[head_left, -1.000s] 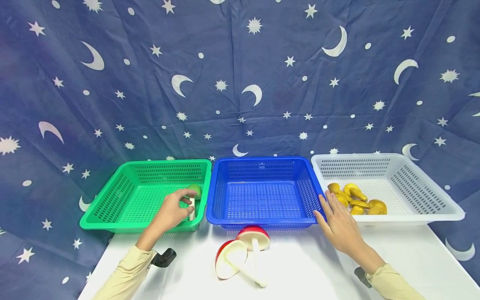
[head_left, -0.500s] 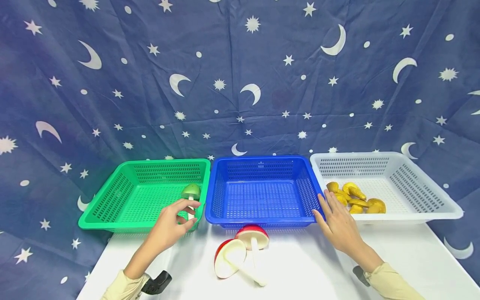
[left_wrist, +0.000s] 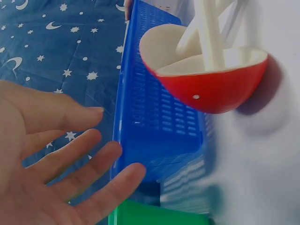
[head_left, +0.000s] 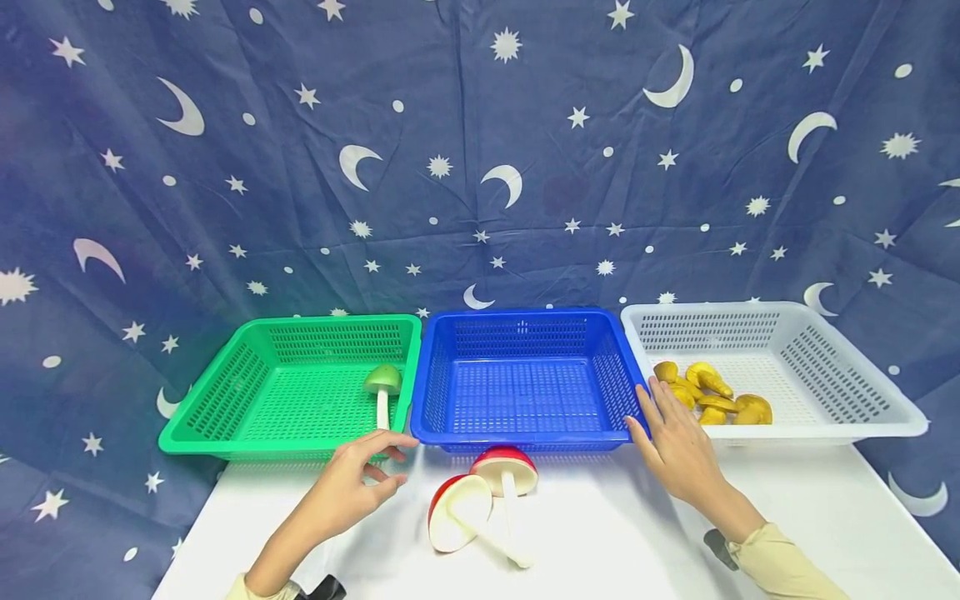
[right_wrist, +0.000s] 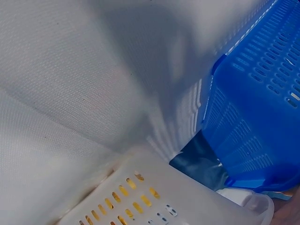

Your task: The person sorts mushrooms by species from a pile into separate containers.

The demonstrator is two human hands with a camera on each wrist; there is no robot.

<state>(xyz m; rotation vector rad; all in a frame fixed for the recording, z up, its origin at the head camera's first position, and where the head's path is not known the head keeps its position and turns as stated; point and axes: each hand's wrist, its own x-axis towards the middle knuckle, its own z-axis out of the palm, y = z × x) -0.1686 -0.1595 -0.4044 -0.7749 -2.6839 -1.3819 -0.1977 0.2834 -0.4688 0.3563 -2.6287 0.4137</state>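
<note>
My left hand (head_left: 352,483) is in front of the green basket (head_left: 217,446), fingers spread and holding nothing; the left wrist view shows the gap between thumb and fingers. A green-capped toy mushroom (head_left: 383,381) with a white stem lies at the right side of that basket. To the right of this hand, two red-capped toy mushrooms lie on the white table: one red mushroom (head_left: 459,512) with its pale underside showing, the other red mushroom (head_left: 504,468) against the blue basket (head_left: 517,439). My right hand (head_left: 678,450) lies with straight fingers at the blue basket's right front corner, beside the white basket (head_left: 817,433).
Several yellow-brown toy mushrooms (head_left: 716,403) lie in the white basket's left front part. The three baskets stand side by side along the back of the table (head_left: 600,533). A dark blue curtain (head_left: 480,167) with moons and stars hangs behind them.
My left hand let go of the green mushroom, which now lies in the green basket, and drew back toward me over the basket's front rim. The right hand stayed in place.
</note>
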